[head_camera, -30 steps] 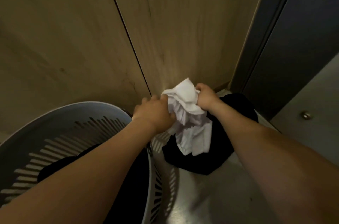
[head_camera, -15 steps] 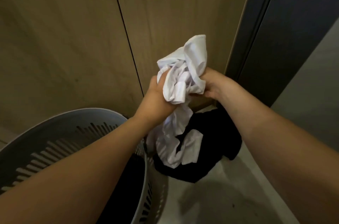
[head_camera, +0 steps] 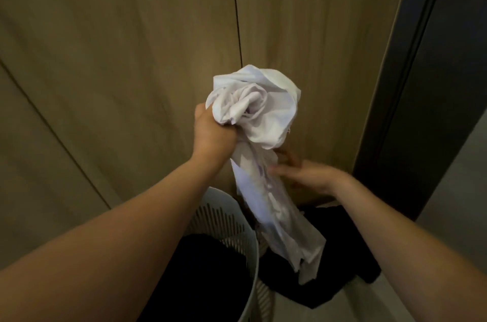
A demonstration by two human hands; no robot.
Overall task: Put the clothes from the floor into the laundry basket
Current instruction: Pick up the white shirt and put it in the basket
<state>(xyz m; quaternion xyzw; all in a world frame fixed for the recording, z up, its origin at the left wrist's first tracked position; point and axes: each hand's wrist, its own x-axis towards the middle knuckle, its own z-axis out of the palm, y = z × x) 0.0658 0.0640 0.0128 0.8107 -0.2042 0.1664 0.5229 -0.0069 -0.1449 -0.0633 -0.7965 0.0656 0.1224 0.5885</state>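
The white garment (head_camera: 259,116), a soft crumpled cloth, sits at the centre of the frame, bunched into a loose ball at the top with a long creased tail hanging down toward the lower centre. Your left hand (head_camera: 212,134) is closed in a fist around the bunched part, gripping it from the left side and holding it clear of the floor. Your right hand (head_camera: 307,172), blurred, lies lower and to the right with its fingers (head_camera: 283,170) spread open, the tips at the hanging tail; whether they press on the cloth or merely lie beside it cannot be told.

Below the garment, at lower centre, stands the laundry basket (head_camera: 251,250), a pale round plastic tub with vertical slots cut through its wall. Dark clothing (head_camera: 208,269) already lies inside it. The garment's tail hangs just right of the basket rim, outside the tub.

To the right of the basket, a black garment (head_camera: 340,250) lies heaped on the pale floor (head_camera: 395,306), partly hidden behind the white tail.

Behind everything stand wood-grain panels (head_camera: 131,58), matt and tan, split by a thin dark seam. A dark door frame (head_camera: 411,84) runs down the right of the frame.
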